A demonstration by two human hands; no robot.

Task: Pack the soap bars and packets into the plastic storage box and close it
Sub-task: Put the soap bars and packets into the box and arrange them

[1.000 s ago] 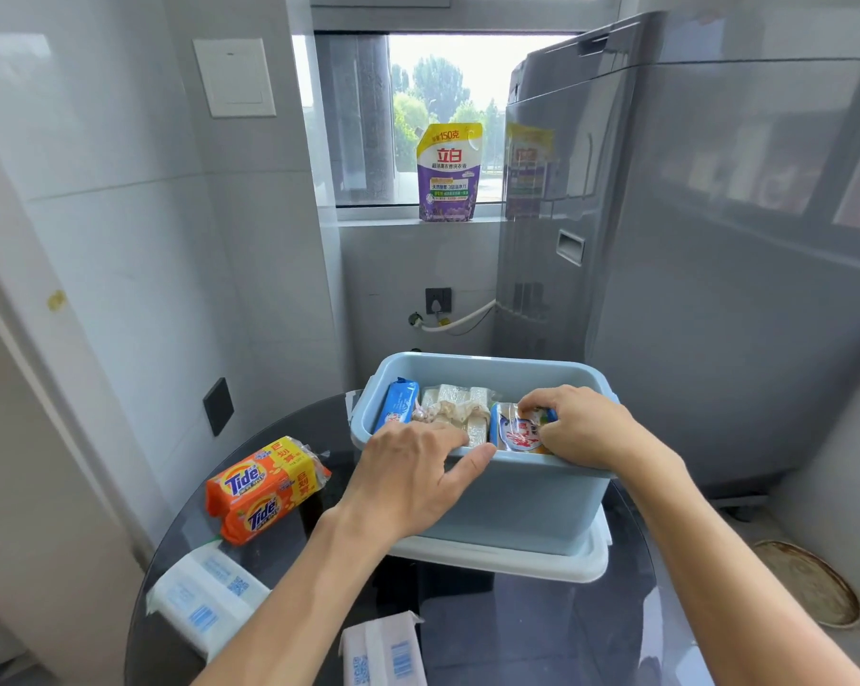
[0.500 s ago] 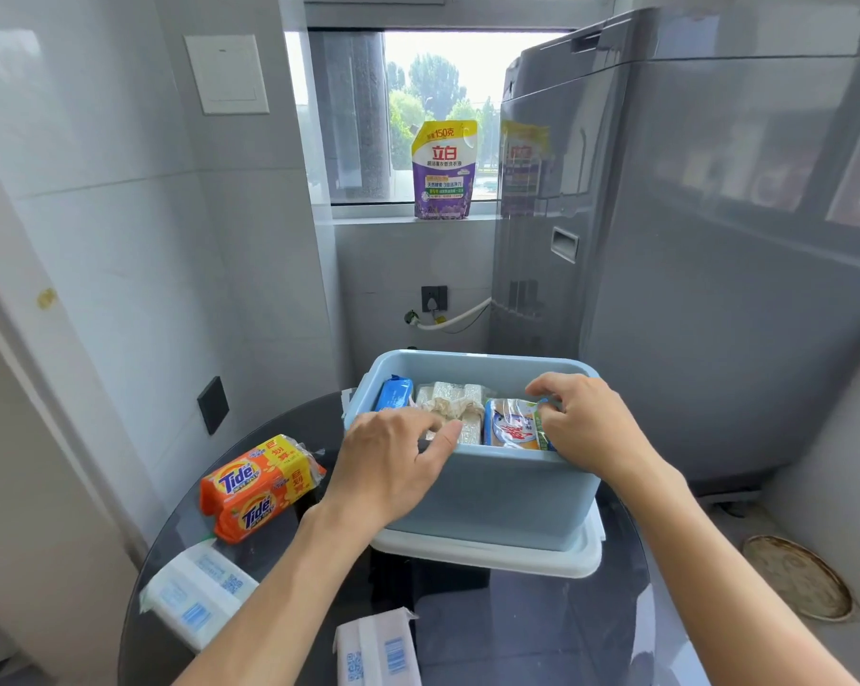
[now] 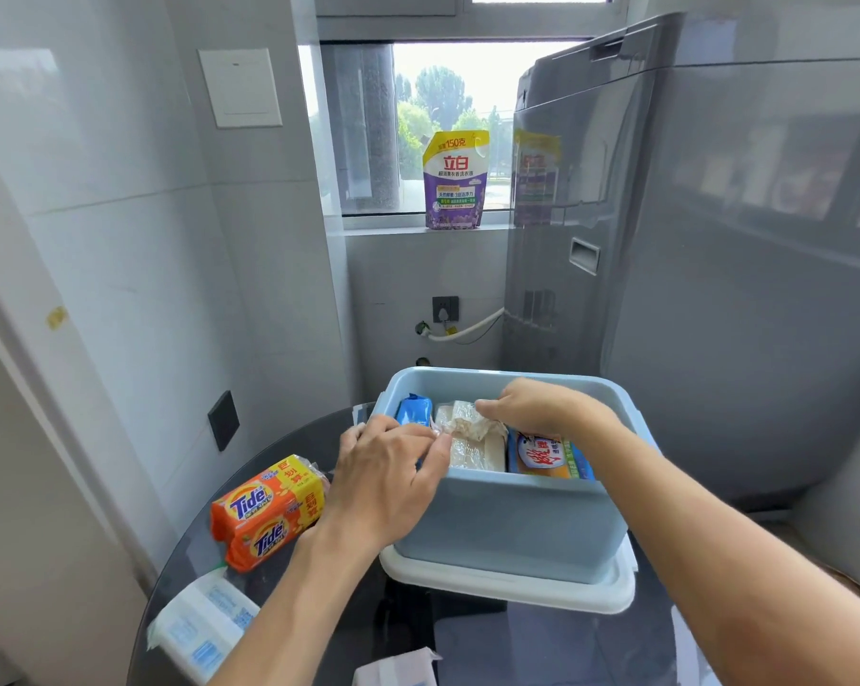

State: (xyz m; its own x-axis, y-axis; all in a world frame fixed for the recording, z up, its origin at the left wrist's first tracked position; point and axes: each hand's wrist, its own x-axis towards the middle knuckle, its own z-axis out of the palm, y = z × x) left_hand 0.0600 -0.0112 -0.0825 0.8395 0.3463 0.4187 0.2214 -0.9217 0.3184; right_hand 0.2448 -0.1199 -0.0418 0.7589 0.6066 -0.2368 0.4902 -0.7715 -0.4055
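both hands, left hand [image 3: 386, 480] and right hand [image 3: 537, 406], pinch a clear-wrapped soap packet [image 3: 470, 423] inside the blue storage box [image 3: 512, 522] on the counter [image 3: 542, 646].

A home laundry nook: grey tiled walls [image 3: 121, 240], a tall grey washing machine [image 3: 715, 240] at 2 o'clock with its hose [image 3: 467, 330] running to a wall tap, a laundry-detergent pouch [image 3: 455, 179] upright on the windowsill [image 3: 393, 230] at 12 o'clock, and Tide soap packs [image 3: 267, 512] on the round dark glass counter [image 3: 517, 646] at 9 o'clock.
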